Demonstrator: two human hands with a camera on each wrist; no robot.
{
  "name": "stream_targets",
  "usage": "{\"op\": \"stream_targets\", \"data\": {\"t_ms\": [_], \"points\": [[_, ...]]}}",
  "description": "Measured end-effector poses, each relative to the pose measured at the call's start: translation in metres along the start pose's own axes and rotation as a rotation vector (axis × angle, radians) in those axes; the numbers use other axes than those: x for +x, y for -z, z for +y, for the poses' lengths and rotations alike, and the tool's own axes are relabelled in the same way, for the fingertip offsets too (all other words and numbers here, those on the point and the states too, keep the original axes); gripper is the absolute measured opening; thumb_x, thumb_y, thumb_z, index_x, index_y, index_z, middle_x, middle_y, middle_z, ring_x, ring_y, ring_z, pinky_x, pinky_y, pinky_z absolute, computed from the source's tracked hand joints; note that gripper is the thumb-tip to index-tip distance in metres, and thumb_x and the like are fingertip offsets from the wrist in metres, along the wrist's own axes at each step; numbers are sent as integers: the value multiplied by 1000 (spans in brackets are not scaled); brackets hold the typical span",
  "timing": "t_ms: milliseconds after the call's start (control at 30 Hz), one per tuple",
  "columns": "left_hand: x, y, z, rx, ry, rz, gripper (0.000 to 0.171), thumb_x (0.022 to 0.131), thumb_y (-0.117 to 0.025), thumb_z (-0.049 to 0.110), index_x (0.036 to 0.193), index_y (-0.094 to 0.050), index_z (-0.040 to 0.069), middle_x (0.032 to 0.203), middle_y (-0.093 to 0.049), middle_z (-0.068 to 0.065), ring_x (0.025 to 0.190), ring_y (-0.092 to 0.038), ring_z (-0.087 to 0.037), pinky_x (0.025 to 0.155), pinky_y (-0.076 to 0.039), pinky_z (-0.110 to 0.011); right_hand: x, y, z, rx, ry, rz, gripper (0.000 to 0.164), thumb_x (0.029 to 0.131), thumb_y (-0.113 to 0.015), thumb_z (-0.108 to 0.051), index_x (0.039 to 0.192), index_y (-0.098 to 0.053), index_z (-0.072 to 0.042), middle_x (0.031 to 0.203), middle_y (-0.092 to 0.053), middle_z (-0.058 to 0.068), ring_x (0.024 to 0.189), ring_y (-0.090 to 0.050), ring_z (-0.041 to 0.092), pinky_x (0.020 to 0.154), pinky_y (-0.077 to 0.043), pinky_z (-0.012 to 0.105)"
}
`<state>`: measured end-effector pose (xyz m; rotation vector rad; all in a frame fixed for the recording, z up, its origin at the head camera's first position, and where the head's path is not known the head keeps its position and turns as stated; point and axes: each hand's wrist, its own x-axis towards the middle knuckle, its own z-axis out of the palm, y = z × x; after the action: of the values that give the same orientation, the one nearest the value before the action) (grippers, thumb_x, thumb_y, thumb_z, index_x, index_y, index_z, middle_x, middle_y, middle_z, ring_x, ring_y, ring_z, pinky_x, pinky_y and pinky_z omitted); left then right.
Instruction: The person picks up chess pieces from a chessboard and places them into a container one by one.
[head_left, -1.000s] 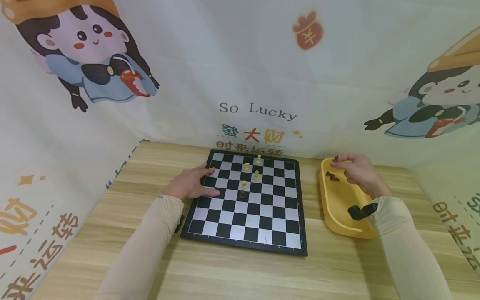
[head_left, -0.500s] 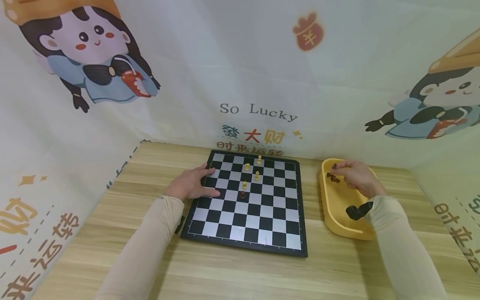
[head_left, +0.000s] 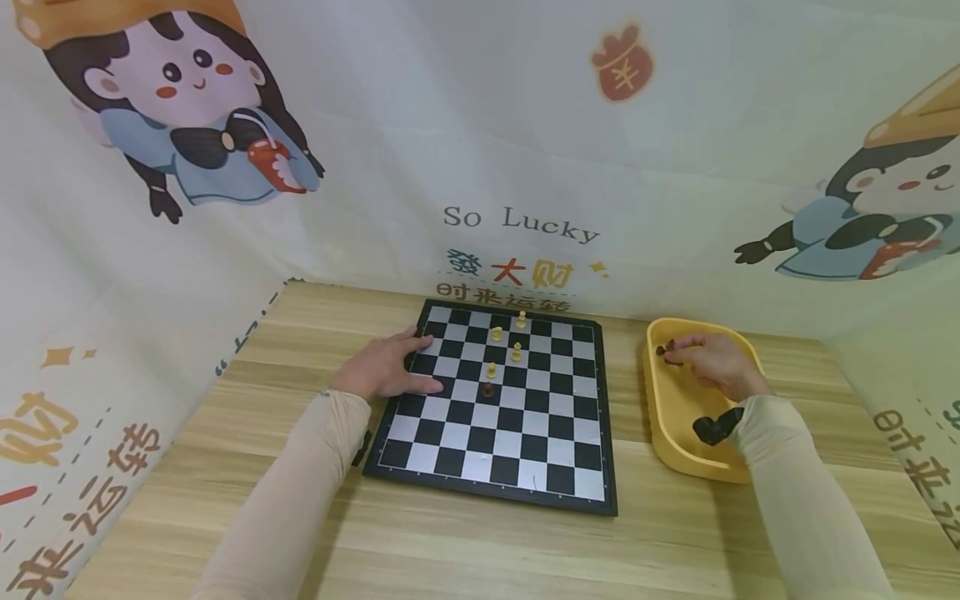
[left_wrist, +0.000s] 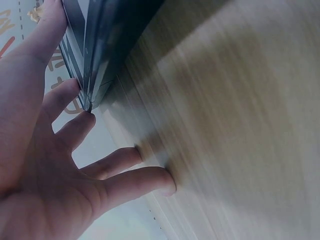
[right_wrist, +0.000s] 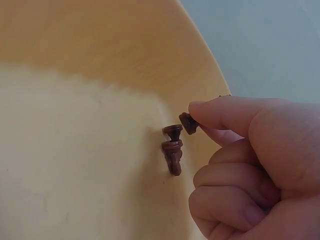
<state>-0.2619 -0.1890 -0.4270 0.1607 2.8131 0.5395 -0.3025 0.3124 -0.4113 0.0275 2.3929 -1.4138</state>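
My left hand [head_left: 384, 365] lies with fingers spread over the left edge of the black-and-white chessboard [head_left: 517, 446]. In the left wrist view its thumb is on the board, and two fingertips [left_wrist: 167, 182] touch the table. On the board stand several pale yellow chess pieces [head_left: 517, 352] and one dark brown chess piece [head_left: 488, 390]. Over the far end of the yellow tray [head_left: 660, 437], my right hand [head_left: 712, 362] pinches a brown chess piece [right_wrist: 188, 123] between thumb and forefinger, its other fingers curled. Two more brown chess pieces [right_wrist: 172, 156] lie just beside it in the tray; the pinched piece's top is hidden.
The wooden table [head_left: 480, 550] extends in front of the board and between board and tray. A printed cloth [head_left: 375, 167] hangs behind and along the sides. A black strap piece [head_left: 717, 427] is at my right wrist.
My right hand has moved from the tray's far rim down and slightly toward me, bringing the pinched brown chess piece close to the others in the tray. My left hand keeps its place.
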Motion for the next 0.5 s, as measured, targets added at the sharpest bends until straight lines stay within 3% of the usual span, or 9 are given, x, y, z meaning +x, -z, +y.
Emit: {"op": "stream_targets", "data": {"t_ms": [200, 500], "points": [[0, 2, 1, 1, 5, -1, 94, 81, -77, 63, 159, -36, 28, 173, -15, -7, 155, -24, -46, 122, -32, -63, 0, -1, 0, 1, -5, 16, 16, 97, -68, -18, 107, -61, -8, 60, -57, -19, 42, -32, -2, 42, -31, 17], [0, 2, 2, -16, 13, -5, 95, 81, -77, 62, 159, -36, 28, 173, -14, -7, 155, -24, -46, 122, -31, -63, 0, -4, 0, -19, 10, 2, 41, 99, -65, -17, 130, -54, 9, 74, -69, -20, 42, -32, -2, 42, -31, 17]]}}
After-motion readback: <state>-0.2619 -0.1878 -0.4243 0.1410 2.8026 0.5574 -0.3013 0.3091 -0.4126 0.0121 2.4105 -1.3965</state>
